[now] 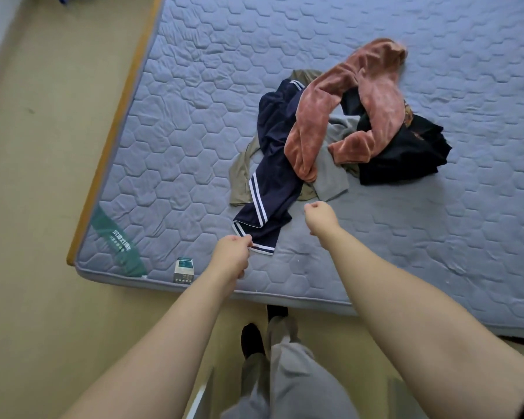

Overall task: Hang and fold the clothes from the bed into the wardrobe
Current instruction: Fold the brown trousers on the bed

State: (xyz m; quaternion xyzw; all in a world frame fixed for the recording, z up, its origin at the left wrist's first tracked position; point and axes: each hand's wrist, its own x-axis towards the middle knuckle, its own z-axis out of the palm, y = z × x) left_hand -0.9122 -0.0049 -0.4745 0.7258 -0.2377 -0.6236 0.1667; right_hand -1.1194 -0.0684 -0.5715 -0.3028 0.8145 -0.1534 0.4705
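Observation:
A heap of clothes lies on the blue-grey quilted mattress (194, 131). Navy trousers with white side stripes (274, 152) stretch toward me. A pink velvety garment (360, 95) drapes over the heap, with a grey piece (330, 173), an olive piece (239, 176) and a black garment (406, 155) beneath and beside it. My left hand (232, 252) pinches the striped hem of the navy trousers at their near end. My right hand (319, 217) hovers just right of the trousers, fingers curled in, nothing visibly in it.
The mattress corner carries a green band with writing (118, 240) and a small label (184, 269). An orange wooden bed edge (115, 128) runs along the left side, with beige floor (43, 176) beyond. My legs in grey trousers and black socks (251, 340) stand at the bed's near edge.

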